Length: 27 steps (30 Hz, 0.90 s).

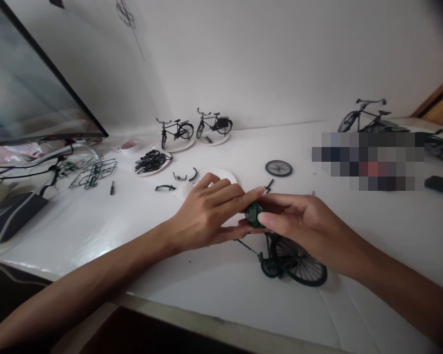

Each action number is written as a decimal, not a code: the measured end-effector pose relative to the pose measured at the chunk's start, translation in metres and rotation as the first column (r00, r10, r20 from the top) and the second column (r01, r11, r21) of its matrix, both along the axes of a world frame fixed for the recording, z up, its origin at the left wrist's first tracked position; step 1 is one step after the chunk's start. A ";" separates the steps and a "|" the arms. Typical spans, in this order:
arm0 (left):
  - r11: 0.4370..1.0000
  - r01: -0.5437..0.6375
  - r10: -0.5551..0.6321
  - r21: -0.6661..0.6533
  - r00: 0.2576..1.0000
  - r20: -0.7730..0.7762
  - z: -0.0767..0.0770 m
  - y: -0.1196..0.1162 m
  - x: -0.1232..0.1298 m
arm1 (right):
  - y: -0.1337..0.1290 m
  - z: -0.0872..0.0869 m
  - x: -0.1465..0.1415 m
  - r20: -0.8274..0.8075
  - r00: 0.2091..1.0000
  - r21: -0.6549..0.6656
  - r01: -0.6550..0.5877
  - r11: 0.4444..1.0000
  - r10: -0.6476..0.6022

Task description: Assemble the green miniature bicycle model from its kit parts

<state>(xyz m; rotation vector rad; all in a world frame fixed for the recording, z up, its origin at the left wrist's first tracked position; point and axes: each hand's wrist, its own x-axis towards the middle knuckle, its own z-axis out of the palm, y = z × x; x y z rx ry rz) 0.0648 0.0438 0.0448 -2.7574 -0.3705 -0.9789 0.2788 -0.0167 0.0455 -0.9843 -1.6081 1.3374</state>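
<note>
A partly built green model bicycle (299, 260), its spoked rear wheel toward the right, is below my hands. My left hand (210, 211) reaches in from the left with fingers bent, its fingertips pinching a small dark green part (253, 216) that looks like the bicycle's saddle. From the right, my right hand (299, 216) grips the same part, thumb pressed on its face. Whether this part is joined to the bicycle frame is hidden by my fingers. Just beyond my fingertips lies a thin green piece (269, 185).
A loose spoked wheel (278, 168) lies ahead. Farther left are curved green mudguards (165, 187), handlebars (179, 176), a plate of black parts (151, 162), green part frames (94, 173) and a screwdriver (112, 188). Finished bicycles (214, 124) stand by the wall. A monitor (40, 73) is at left.
</note>
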 end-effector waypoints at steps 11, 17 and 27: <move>0.999 0.025 -0.025 -0.035 1.000 0.006 -0.002 0.001 -0.001 | -0.002 0.000 -0.001 -0.029 0.999 -0.040 -0.029 0.999 0.028; 1.000 0.021 -0.021 -0.011 1.000 0.014 -0.003 0.001 -0.001 | -0.003 0.003 -0.001 -0.026 1.000 -0.065 -0.011 0.998 0.009; 0.996 0.065 -0.067 -0.064 0.998 -0.016 -0.006 0.001 0.000 | 0.002 -0.002 0.000 -0.004 0.999 -0.047 -0.039 0.998 0.039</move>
